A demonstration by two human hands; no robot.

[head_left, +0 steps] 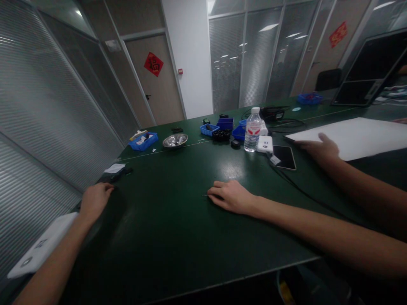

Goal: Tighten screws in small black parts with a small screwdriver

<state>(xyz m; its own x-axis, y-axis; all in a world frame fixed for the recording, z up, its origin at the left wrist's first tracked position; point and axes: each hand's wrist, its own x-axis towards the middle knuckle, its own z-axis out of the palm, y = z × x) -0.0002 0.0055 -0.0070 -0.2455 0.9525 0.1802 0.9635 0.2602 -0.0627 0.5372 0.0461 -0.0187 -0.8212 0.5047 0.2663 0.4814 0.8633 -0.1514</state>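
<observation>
Thin pale rod (205, 195) pokes out leftward from the fingers of our right hand (232, 197), which is closed on it and rests on the green counter (165, 237). Our left hand (94, 201) is well apart, near the counter's left edge, fingertips drawn together beside a dark object (118, 174); we cannot tell whether it holds anything. Between our hands we have a wide stretch of counter, running from the front edge back toward a metal bowl (175, 146). Rightward, a water bottle (252, 131) and phone (285, 157) border that room, and a co-worker's hand (321, 146) touches a white board (362, 137).
</observation>
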